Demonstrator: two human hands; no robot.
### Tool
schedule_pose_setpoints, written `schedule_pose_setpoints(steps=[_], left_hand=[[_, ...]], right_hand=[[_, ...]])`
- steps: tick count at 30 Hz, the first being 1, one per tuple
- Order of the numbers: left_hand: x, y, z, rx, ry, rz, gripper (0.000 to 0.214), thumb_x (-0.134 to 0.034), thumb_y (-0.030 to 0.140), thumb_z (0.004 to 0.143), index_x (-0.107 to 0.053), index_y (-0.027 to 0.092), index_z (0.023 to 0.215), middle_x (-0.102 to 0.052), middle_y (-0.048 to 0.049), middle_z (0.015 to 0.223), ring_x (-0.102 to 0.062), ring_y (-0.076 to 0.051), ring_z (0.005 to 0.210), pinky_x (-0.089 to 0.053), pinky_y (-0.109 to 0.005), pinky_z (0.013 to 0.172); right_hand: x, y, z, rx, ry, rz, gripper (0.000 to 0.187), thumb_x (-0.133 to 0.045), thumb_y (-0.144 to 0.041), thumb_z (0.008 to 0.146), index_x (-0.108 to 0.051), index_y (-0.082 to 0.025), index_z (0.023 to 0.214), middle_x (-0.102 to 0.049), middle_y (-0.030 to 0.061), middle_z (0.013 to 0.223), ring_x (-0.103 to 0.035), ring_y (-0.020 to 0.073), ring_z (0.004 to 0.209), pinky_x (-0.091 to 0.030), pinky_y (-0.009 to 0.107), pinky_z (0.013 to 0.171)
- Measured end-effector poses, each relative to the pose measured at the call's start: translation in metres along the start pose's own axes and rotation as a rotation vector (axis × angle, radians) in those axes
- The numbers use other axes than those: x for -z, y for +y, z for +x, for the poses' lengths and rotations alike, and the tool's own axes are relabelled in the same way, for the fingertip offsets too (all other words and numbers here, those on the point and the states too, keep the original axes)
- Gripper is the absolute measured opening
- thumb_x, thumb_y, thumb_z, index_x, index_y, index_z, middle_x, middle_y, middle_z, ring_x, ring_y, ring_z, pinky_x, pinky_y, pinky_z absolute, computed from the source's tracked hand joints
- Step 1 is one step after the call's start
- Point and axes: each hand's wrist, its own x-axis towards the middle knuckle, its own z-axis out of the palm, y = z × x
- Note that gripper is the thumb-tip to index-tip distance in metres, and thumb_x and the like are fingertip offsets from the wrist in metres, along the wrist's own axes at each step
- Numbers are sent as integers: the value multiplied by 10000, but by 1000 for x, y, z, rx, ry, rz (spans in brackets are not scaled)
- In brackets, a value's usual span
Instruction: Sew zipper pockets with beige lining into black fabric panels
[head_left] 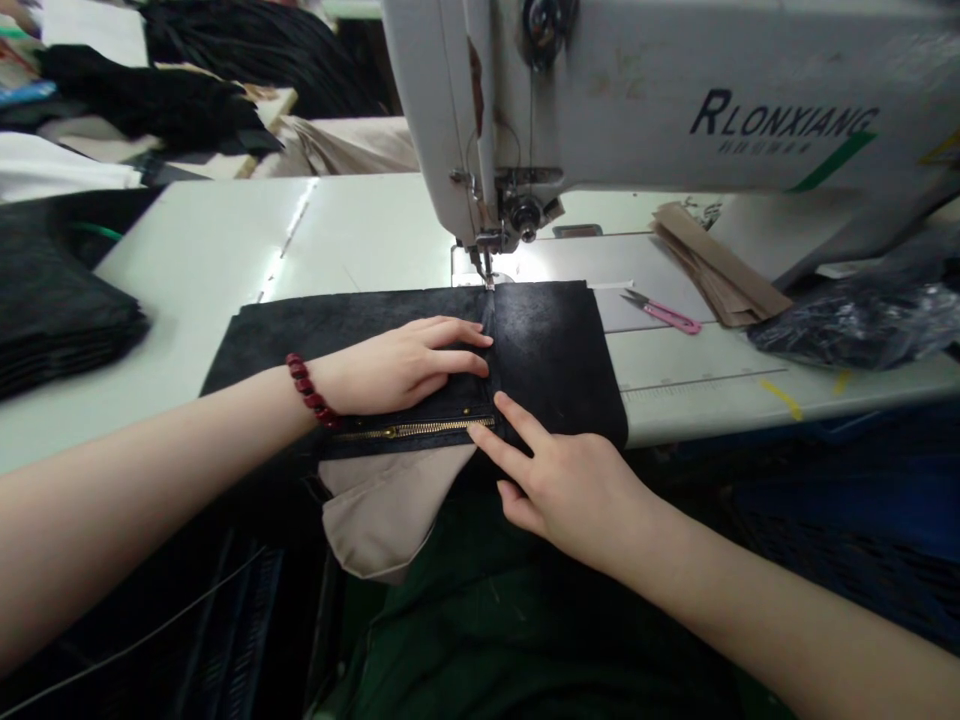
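A black leather-like panel (pixel 555 350) lies on the sewing table, its far edge under the needle and presser foot (pixel 487 275) of a sewing machine (pixel 637 110). A seam runs from the needle toward me. Flat on the panel, left of that seam, rests my left hand (pixel 409 365), fingers spread. My right hand (pixel 559 475) touches the panel by the seam with fingers apart, one fingertip at the right end of a brass zipper (pixel 435 428). Beige pocket lining (pixel 397 505) hangs below the zipper over the table's front edge.
Pink-handled thread snips (pixel 664 312), brown strips (pixel 716 265) and a clear plastic bag of dark items (pixel 870 310) lie to the right. Stacked black pieces (pixel 64 290) sit at the left. Blue crates (pixel 862 530) stand below the table.
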Motion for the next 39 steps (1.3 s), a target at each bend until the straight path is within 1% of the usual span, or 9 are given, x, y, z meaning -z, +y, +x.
schedule_pose_setpoints(steps=[5, 10, 12, 16, 19, 22, 26, 30, 39], left_hand=[[-3, 12, -6, 16, -1, -5, 357, -430, 111, 967, -604, 225, 1257, -356, -112, 1551, -313, -279, 1464, -344, -510, 1192], [-8, 17, -8, 34, 15, 2, 342, -444, 100, 954, -611, 193, 1238, -318, -140, 1576, -306, -321, 1466, -319, -557, 1197], [-9, 17, -9, 34, 23, 2, 337, -442, 101, 957, -613, 189, 1234, -311, -142, 1580, -301, -318, 1469, -309, -557, 1202], [-11, 15, -10, 27, 33, 2, 334, -443, 117, 965, -605, 191, 1247, -307, -131, 1584, -288, -302, 1479, -273, -550, 1220], [-12, 15, -10, 28, 32, 6, 346, -435, 123, 968, -593, 202, 1265, -320, -110, 1583, -271, -285, 1489, -268, -538, 1227], [-12, 16, -11, 57, 42, 20, 432, -430, 110, 957, -527, 207, 1366, -343, -94, 1579, -289, -250, 1482, -277, -490, 1236], [-13, 15, -12, 96, 37, 30, 593, -441, 104, 938, -379, 252, 1508, -342, -50, 1591, -315, -224, 1471, -287, -443, 1237], [-13, 14, -13, 95, 43, 23, 598, -454, 104, 929, -407, 284, 1497, -346, -31, 1590, -325, -227, 1467, -291, -450, 1234], [-13, 11, -11, 85, 34, 4, 592, -458, 93, 932, -417, 275, 1493, -308, -54, 1607, -299, -243, 1479, -293, -472, 1229]], right_hand=[[-3, 3, -2, 23, 21, 39, 593, -447, -310, 956, -365, -271, 1541, -283, 152, 1617, -698, 235, 839, -534, 336, 589], [-9, 6, -4, 8, 107, 100, 563, -496, -281, 934, -444, -305, 1494, -510, 149, 1423, -663, 217, 866, -537, 329, 668], [-12, 6, -5, 6, 120, 114, 569, -513, -278, 926, -448, -311, 1490, -543, 131, 1362, -649, 211, 873, -537, 331, 690], [-15, 6, -4, 24, 124, 98, 574, -473, -259, 943, -416, -301, 1512, -408, 109, 1545, -646, 224, 978, -546, 350, 761], [-12, 5, -5, 11, 82, 90, 583, -444, -283, 955, -375, -315, 1532, -327, 66, 1610, -675, 196, 866, -548, 329, 662], [-8, 4, -5, -12, 58, 99, 580, -453, -319, 951, -382, -338, 1526, -330, 42, 1611, -687, 175, 766, -542, 319, 589], [-5, 4, -4, -17, 42, 117, 565, -476, -335, 943, -418, -346, 1505, -336, 36, 1608, -701, 182, 786, -549, 316, 590], [-5, 5, -4, -16, 37, 116, 569, -474, -340, 945, -407, -346, 1510, -336, 42, 1608, -704, 182, 794, -547, 310, 589], [-6, 5, -4, -8, 48, 82, 571, -463, -315, 947, -402, -325, 1515, -338, 53, 1607, -698, 192, 796, -557, 328, 607]])
